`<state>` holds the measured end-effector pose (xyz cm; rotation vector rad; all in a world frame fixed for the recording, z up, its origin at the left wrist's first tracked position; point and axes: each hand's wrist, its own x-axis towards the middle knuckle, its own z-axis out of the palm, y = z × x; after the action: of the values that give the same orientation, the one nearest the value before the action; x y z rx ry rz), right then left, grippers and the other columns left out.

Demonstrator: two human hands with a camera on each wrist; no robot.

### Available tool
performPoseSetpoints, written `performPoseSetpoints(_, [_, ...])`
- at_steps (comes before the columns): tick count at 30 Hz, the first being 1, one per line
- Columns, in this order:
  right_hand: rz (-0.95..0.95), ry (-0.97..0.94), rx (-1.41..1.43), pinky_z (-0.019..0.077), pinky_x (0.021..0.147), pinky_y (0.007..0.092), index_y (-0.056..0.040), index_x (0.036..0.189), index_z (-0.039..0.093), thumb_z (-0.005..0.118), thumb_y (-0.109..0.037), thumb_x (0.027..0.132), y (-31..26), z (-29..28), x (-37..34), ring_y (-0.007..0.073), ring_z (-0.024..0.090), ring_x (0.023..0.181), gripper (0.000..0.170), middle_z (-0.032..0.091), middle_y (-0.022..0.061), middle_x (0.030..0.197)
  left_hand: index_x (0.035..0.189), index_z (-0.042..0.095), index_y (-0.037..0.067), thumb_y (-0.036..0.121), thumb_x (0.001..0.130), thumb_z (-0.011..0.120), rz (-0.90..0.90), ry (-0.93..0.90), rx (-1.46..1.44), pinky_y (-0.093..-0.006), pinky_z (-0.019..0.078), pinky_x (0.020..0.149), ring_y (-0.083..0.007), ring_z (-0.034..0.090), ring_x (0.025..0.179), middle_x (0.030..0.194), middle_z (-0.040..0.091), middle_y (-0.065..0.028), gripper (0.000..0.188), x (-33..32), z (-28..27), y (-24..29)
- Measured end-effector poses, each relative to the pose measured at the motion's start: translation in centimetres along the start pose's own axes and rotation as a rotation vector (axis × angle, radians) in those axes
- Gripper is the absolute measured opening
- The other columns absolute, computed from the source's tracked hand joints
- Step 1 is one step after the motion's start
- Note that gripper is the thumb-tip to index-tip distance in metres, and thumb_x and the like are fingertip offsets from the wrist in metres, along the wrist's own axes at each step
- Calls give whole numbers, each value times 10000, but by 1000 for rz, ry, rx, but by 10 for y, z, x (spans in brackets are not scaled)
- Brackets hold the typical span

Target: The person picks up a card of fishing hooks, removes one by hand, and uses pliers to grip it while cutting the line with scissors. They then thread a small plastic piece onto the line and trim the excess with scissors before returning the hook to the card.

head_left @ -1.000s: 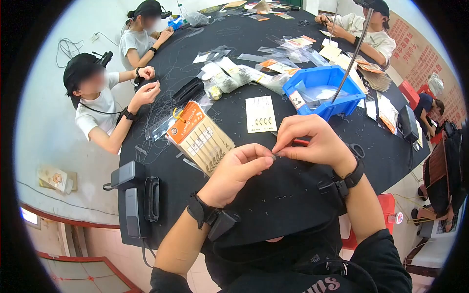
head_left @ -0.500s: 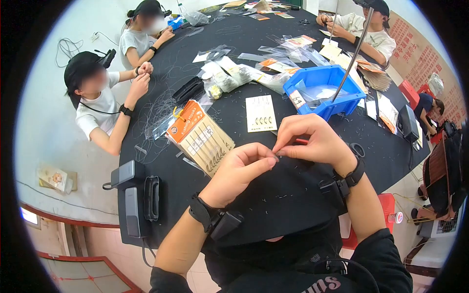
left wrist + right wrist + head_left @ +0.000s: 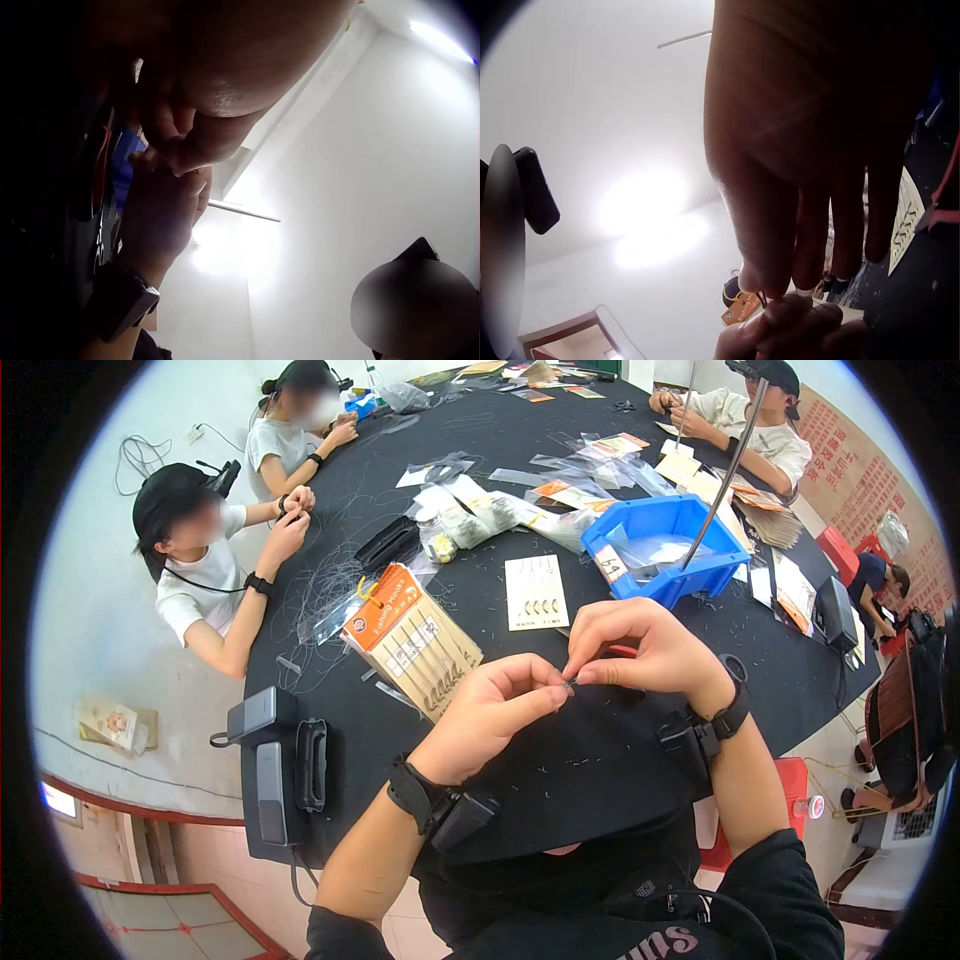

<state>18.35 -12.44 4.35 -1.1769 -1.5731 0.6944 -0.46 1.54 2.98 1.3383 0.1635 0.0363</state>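
Note:
Thumb and fingers of the left hand (image 3: 490,710) pinch a small dark piece (image 3: 570,684) above the black tablecloth. The right hand (image 3: 650,650) pinches the same piece from the other side, its fingertips meeting those of the left. In the right wrist view the piece (image 3: 762,298) looks thin and dark between the right thumb and the left hand (image 3: 787,330); its full shape is hidden. A stack of fishing-hook cards (image 3: 415,650) with an orange header lies by the left hand. Beyond the hands lies a single card (image 3: 536,595) bearing several hooks.
A blue bin (image 3: 665,540) holding plastic bags stands beyond the right hand, near a metal rod (image 3: 727,475). Red-handled pliers (image 3: 622,651) lie partly behind the right hand. Black devices (image 3: 270,770) sit at left. Three people sit around the table among cards, bags and tangled line.
Both hands stay nearly in place, fingertips together with slight shifts. The small dark piece shows more clearly between them now. At left, the nearest seated person's hands have moved closer together.

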Motion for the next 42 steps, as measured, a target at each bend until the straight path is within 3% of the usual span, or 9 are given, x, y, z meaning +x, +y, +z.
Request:
performPoseSetpoints(11, [-8,0,-13,427,633,226,-35,887,722,742,-74,824,-3,0,-1,91,562,743,77,618,21,830,956,625,64,144,915,667,-14,-31,-23,-214,425,812,-51,556,899,968,631,17,99,-2,2,5])
performPoseSetpoints(21, [-58,40,-48,451,657,269,-23,858,717,736,-26,796,-6,1,1,145,595,747,65,640,51,799,982,664,38,142,916,664,-34,1,7,-237,433,831,-71,564,906,1007,661,-27,123,-3,6,8])
performPoseSetpoints(35, [-93,102,-137,468,662,259,-43,928,746,786,-52,750,-5,2,1,136,610,757,182,655,49,830,964,647,68,169,939,627,37,46,-11,-186,337,643,-20,424,721,843,569,57,106,0,3,0])
performPoseSetpoints(39, [-29,121,-111,471,646,249,-55,926,755,800,-54,733,-8,4,1,126,609,741,199,657,38,834,941,641,74,165,937,627,30,55,-13,-182,318,624,-17,408,702,816,543,70,92,1,3,0])
performPoseSetpoints(42, [-96,109,-163,469,639,249,-54,900,753,802,-51,727,-2,3,2,124,608,733,180,654,35,830,975,649,17,123,946,617,1,26,-33,-212,436,800,-53,554,879,941,640,0,114,0,-2,-1])
